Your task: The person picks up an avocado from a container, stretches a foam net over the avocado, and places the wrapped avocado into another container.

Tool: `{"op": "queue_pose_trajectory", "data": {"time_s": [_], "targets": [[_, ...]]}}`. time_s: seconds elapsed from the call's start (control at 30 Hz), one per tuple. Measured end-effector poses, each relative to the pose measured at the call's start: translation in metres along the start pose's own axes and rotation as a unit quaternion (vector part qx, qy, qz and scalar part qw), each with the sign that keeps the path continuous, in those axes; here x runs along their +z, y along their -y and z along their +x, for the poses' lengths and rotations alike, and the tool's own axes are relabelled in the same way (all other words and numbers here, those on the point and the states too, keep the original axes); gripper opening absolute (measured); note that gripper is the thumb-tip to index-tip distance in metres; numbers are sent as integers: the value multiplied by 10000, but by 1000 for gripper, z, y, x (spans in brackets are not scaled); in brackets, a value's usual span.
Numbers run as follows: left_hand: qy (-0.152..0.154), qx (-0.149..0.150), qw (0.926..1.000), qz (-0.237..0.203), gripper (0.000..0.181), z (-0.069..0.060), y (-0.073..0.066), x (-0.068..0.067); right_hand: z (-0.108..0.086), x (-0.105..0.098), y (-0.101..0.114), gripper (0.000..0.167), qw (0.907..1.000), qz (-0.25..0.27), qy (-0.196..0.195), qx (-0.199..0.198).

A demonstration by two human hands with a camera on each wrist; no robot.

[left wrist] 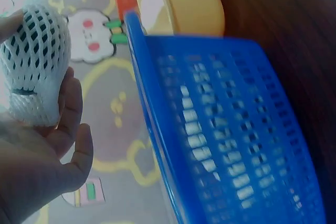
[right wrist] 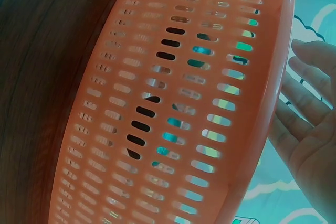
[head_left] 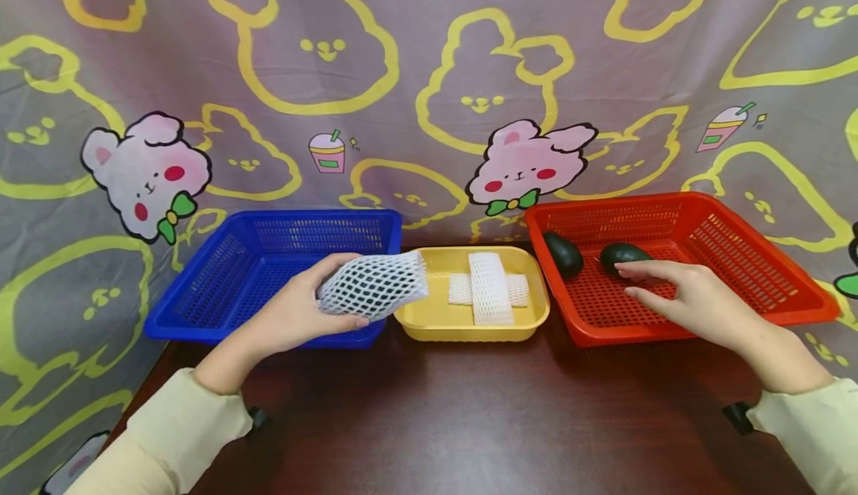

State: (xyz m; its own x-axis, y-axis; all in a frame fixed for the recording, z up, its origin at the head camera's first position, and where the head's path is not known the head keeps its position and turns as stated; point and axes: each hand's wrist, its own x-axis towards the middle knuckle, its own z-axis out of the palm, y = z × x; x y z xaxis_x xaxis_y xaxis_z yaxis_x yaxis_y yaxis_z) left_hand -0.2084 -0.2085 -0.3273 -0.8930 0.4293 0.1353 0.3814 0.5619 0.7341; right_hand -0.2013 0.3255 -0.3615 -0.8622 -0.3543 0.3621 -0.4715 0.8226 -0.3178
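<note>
My left hand [head_left: 302, 309] grips an avocado-like dark green fruit wrapped in a white foam net [head_left: 372, 285], held over the right part of the blue basket [head_left: 315, 216]. In the left wrist view the net's open mesh [left wrist: 35, 40] shows dark skin beneath. Over the red basket [head_left: 737, 246], my right hand [head_left: 697, 298] reaches in with fingers extended, close to a bare dark green fruit [head_left: 622, 254]; whether it touches is unclear. A second such fruit [head_left: 564, 255] lies against the basket's left wall. In the right wrist view the basket wall [right wrist: 257, 145] hides the fruits.
A yellow tray [head_left: 469, 334] stands between the two baskets, holding flat white foam nets [head_left: 491, 290] laid crosswise. All stand on a dark wooden table [head_left: 482, 413]. Behind them hangs a cartoon-printed cloth [head_left: 429, 71].
</note>
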Motion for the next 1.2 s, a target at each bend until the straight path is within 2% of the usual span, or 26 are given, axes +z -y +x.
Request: {"op": "queue_pose_trajectory", "data": {"time_s": [0.3,0.57,0.83,1.2], "targets": [[-2,-547,9985,-17,80,-7,27,-27,-1,2,-5,46,10000,0,51,58],[-94,-1006,9949,-65,88,-12,50,-42,2,1,-10,46,9999,-48,114,99],[-171,-1474,9880,425,90,-18,78,-54,8,1,-20,43,9988,50,345,334],[-111,-1751,9808,848,92,-23,101,-64,20,-1,-34,45,9957,218,682,590]]}}
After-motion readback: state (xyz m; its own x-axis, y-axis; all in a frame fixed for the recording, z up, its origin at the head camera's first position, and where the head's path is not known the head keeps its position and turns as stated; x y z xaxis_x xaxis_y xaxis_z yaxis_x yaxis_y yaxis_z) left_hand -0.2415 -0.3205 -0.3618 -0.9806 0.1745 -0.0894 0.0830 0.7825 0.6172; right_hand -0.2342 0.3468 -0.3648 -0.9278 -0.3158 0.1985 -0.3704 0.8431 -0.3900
